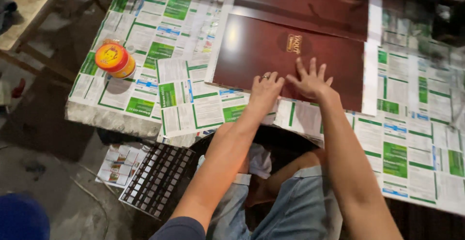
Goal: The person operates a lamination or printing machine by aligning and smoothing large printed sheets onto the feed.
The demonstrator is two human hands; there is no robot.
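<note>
Pressing glossy maroon cover, left hand, right hand

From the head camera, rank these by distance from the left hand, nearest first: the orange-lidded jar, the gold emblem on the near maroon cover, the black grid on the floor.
From the left hand:
1. Gold emblem, just up and right on the near maroon cover.
2. Black grid, down-left on the floor.
3. Orange-lidded jar, far left on the table.
</note>
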